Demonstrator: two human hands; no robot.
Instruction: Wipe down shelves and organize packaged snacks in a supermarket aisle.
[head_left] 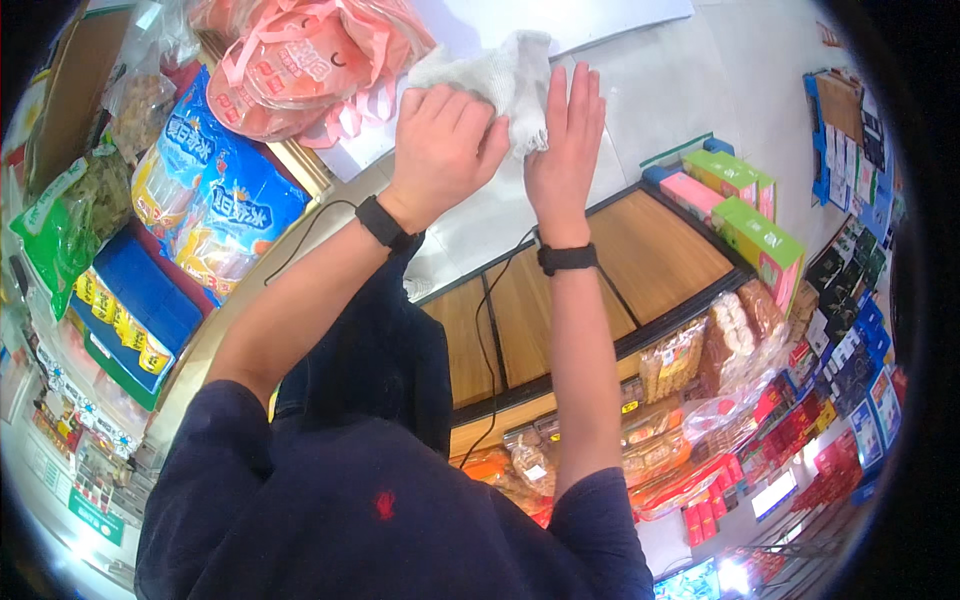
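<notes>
A white-grey knit cloth (521, 78) lies rumpled on a white surface (590, 20) at the top middle. My left hand (448, 150) has its fingers curled closed on the cloth's near left part, the fingertips hidden. Just to its right, my right hand (563, 160) is open, fingers straight and touching the cloth's right edge. Pink bags with straps (290, 65) are piled left of the cloth.
Blue snack packs (215, 190), a green bag (62, 240) and a blue carton (120, 310) line the left. Below my hands is a wooden-topped counter (515, 330) with a black cable. Green and pink boxes (750, 230) and packaged goods (660, 355) stand right.
</notes>
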